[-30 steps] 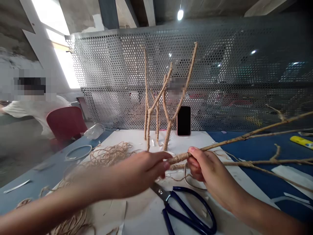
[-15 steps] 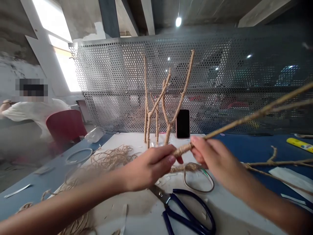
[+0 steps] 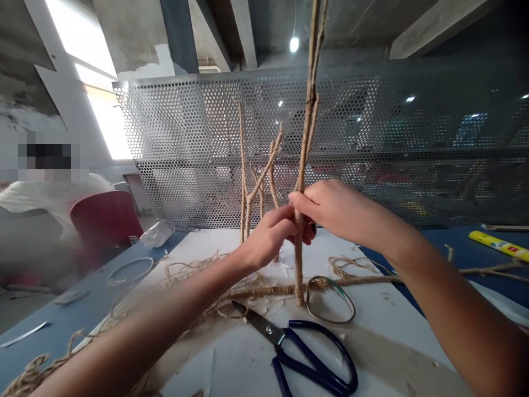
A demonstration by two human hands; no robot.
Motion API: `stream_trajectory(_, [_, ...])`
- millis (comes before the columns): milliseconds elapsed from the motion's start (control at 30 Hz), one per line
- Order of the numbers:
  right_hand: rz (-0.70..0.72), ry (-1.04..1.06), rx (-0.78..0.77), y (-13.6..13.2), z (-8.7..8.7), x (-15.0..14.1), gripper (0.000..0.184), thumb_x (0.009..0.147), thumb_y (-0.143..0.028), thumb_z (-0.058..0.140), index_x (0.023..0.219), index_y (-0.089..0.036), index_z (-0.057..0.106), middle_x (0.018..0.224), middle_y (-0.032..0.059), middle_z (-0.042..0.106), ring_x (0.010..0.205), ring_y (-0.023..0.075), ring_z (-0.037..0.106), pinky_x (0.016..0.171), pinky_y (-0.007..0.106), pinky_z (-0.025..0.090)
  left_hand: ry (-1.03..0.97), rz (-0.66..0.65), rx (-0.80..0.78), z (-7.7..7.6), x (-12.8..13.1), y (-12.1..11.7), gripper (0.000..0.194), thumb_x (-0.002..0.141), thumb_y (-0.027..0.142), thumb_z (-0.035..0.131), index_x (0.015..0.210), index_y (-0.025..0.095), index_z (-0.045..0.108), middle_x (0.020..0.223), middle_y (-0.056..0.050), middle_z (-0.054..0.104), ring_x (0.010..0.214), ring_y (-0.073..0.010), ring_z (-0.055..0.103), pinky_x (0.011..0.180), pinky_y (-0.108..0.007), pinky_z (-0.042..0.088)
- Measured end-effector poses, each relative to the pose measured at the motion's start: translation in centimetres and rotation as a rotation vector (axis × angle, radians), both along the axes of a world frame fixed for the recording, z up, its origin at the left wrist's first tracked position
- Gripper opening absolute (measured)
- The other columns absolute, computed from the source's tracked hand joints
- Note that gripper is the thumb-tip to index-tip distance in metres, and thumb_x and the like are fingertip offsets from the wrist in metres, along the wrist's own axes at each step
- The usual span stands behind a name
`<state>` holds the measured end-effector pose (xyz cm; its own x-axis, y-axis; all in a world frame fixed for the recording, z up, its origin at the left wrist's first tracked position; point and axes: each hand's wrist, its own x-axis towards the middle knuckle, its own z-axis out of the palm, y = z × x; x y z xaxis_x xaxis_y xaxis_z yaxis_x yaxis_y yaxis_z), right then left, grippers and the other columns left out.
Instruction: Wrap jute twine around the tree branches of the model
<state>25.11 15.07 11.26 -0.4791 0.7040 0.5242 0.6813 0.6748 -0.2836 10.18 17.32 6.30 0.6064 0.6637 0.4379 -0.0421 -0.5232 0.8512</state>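
Observation:
Upright in front of me stands a forked branch (image 3: 300, 264), its lower part wrapped in twine and its foot at the white board. My left hand (image 3: 273, 234) is closed around the wrapped stem. Just above it, my right hand (image 3: 320, 207) pinches the same branch near the fork. Below them lie scissors (image 3: 312, 361) with dark blue handles and a ring of tape (image 3: 330, 300). Another twine-wrapped branch (image 3: 264, 291) lies across the board behind the scissors. Several wrapped branches (image 3: 249, 212) stand behind my left hand.
Loose twine (image 3: 31, 377) lies at the left, with more twine (image 3: 353, 264) at the right. A yellow tube (image 3: 498, 245) rests on the blue table. A perforated metal screen (image 3: 185, 149) borders the back. A person in white (image 3: 53, 204) sits at the far left by a red chair (image 3: 105, 218).
The branch has swung from slanting off to the right to upright, its foot now down at the board. Both hands have turned with it, and my right hand has risen above my left.

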Motion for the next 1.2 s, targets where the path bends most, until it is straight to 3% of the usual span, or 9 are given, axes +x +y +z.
stream_trajectory(167, [-0.028,0.071,0.008,-0.1,0.3,0.7,0.042,0.085,-0.034,0.046,0.047,-0.018,0.047,0.041,-0.0028,0.040,0.039,0.0078,0.031,0.042,0.026,0.015,-0.002,0.351,0.341,3.9,-0.6,-0.2,0.026,0.085,0.024,0.037,0.094,0.012,0.059,0.088,-0.007,0.059,0.082,-0.0156,0.054,0.063,-0.025,0.046])
stream_trajectory(200, [-0.015,0.092,-0.018,-0.1,0.4,0.8,0.043,0.085,-0.037,0.045,0.046,-0.018,0.046,0.041,-0.0029,0.038,0.039,0.0078,0.029,0.042,0.026,0.015,-0.026,0.340,0.359,4.8,-0.6,-0.2,0.030,0.087,0.028,0.036,0.100,0.013,0.058,0.093,-0.008,0.059,0.087,-0.0158,0.054,0.065,-0.025,0.047])
stream_trajectory(267, [0.036,0.131,-0.068,0.0,0.6,1.0,0.044,0.085,-0.041,0.046,0.048,-0.018,0.046,0.044,-0.0026,0.039,0.040,0.0081,0.029,0.042,0.026,0.016,-0.019,0.186,0.361,6.4,-0.5,-0.1,0.031,0.089,0.029,0.035,0.104,0.012,0.057,0.096,-0.009,0.059,0.092,-0.0155,0.055,0.068,-0.024,0.048])
stream_trajectory(367, [0.094,0.162,-0.151,0.0,0.6,1.3,0.040,0.084,-0.042,0.047,0.052,-0.018,0.050,0.048,-0.0023,0.043,0.044,0.0089,0.032,0.044,0.025,0.019,0.090,0.064,0.424,7.8,-0.5,0.1,0.025,0.089,0.026,0.040,0.093,0.012,0.060,0.081,-0.005,0.060,0.075,-0.0106,0.057,0.065,-0.021,0.047])
stream_trajectory(533, [0.139,0.106,-0.204,-0.6,0.6,2.0,0.026,0.085,-0.034,0.046,0.072,-0.019,0.062,0.062,0.0002,0.057,0.056,0.0128,0.046,0.051,0.024,0.028,0.100,0.227,0.489,7.6,-0.6,-0.1,0.023,0.089,0.029,0.042,0.077,0.014,0.056,0.056,0.002,0.050,0.048,-0.0055,0.049,0.046,-0.018,0.039])
stream_trajectory(667, [0.104,0.033,-0.102,-2.2,1.2,2.5,0.022,0.084,-0.022,0.046,0.076,-0.022,0.067,0.073,0.0008,0.065,0.061,0.0136,0.052,0.052,0.024,0.030,0.091,0.239,0.480,7.2,-0.1,-0.7,0.023,0.088,0.032,0.042,0.072,0.016,0.049,0.052,0.004,0.048,0.046,-0.0059,0.049,0.045,-0.018,0.039])
stream_trajectory(900, [0.052,-0.039,-0.021,-3.9,1.5,3.2,0.024,0.083,-0.018,0.047,0.073,-0.023,0.068,0.069,-0.0009,0.066,0.056,0.0124,0.053,0.050,0.023,0.030,0.082,0.307,0.499,6.8,1.4,-2.0,0.025,0.089,0.032,0.041,0.070,0.018,0.047,0.050,0.004,0.048,0.045,-0.0062,0.049,0.045,-0.018,0.038])
stream_trajectory(1000, [0.021,-0.090,-0.013,-3.9,1.1,3.3,0.027,0.085,-0.024,0.045,0.069,-0.022,0.066,0.063,-0.0004,0.064,0.054,0.0123,0.052,0.047,0.024,0.028,0.096,0.375,0.523,6.7,1.6,-2.3,0.024,0.089,0.032,0.040,0.070,0.018,0.048,0.048,0.005,0.048,0.044,-0.0062,0.047,0.045,-0.019,0.036])
stream_trajectory(1200, [-0.015,-0.100,-0.078,-3.3,1.2,3.1,0.036,0.084,-0.042,0.046,0.061,-0.018,0.059,0.052,-0.0027,0.051,0.045,0.0078,0.036,0.040,0.022,0.024,0.120,0.471,0.541,6.6,1.6,-2.4,0.028,0.088,0.034,0.041,0.065,0.018,0.044,0.048,0.004,0.049,0.045,-0.0061,0.046,0.044,-0.019,0.034])
